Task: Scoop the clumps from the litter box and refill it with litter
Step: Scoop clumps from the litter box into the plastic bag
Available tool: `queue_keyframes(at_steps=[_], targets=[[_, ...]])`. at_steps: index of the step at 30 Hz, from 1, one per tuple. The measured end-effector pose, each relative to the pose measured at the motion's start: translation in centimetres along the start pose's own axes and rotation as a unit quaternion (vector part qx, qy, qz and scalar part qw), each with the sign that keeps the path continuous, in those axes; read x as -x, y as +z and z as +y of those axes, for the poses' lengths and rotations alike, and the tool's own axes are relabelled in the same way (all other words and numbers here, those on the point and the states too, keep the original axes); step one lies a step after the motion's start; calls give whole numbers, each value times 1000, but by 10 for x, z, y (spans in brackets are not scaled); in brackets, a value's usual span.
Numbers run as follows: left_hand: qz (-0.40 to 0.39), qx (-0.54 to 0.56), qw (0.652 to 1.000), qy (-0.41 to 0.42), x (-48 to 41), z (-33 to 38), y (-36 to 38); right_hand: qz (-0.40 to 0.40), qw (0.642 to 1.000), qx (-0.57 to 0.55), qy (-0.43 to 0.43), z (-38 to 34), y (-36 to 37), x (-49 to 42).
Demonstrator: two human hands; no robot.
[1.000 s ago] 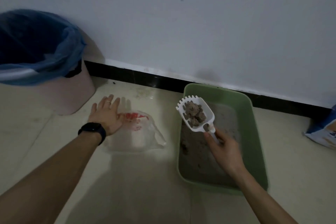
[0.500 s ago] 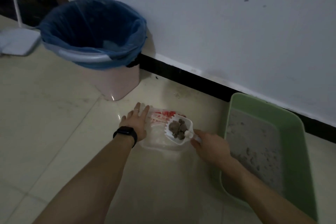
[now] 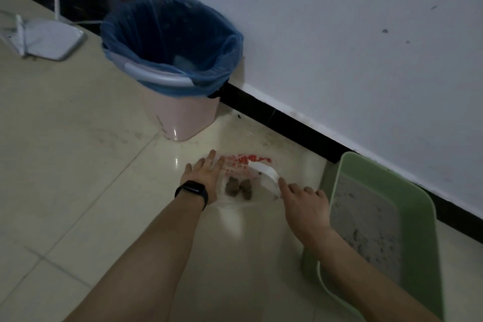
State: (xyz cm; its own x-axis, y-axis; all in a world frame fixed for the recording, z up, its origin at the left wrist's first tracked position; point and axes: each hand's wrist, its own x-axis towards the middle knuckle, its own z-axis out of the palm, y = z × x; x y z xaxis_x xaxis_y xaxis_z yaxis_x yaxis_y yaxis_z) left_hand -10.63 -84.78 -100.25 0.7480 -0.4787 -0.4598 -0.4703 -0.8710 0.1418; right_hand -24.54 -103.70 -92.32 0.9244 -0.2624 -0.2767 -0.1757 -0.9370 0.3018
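A clear plastic bag with red print point(image 3: 247, 162) lies flat on the floor tiles. My left hand point(image 3: 205, 178), with a dark wristband, presses flat on the bag's left edge. My right hand point(image 3: 304, 200) grips the handle of a white litter scoop point(image 3: 265, 174), which is tipped over above the bag. Two brown clumps point(image 3: 239, 187) lie on the bag between my hands. To the right stands the green litter box point(image 3: 418, 206) with grey litter point(image 3: 366, 222) and a few small clumps inside.
A pink bin with a blue liner point(image 3: 172, 60) stands against the white wall behind the bag. A white flat device with upright rods point(image 3: 49, 39) lies on the floor at the far left. A black skirting strip point(image 3: 287, 117) runs along the wall.
My right hand carried the loaded scoop from over the litter box to the bag and tipped it; the clumps now lie on the bag. My left hand stayed on the bag.
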Motion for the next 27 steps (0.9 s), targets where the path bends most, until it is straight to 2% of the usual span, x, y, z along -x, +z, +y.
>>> queue_keyframes(at_steps=[6,14,21,24,27], targets=[[-5,-25,1000,17,1,-3,-6,-55,998,-10,-3,9,-1,11],[-7,-60,997,36,8,5,-6,-12,999,-34,-4,10,7,14],[7,-73,997,37,11,9,-11,26,1000,-2,-15,13,16,13],[4,-72,997,35,13,7,-14,-6,1000,13,-23,14,21,16],[9,-73,997,34,14,7,-14,14,1000,6,-19,13,26,19]])
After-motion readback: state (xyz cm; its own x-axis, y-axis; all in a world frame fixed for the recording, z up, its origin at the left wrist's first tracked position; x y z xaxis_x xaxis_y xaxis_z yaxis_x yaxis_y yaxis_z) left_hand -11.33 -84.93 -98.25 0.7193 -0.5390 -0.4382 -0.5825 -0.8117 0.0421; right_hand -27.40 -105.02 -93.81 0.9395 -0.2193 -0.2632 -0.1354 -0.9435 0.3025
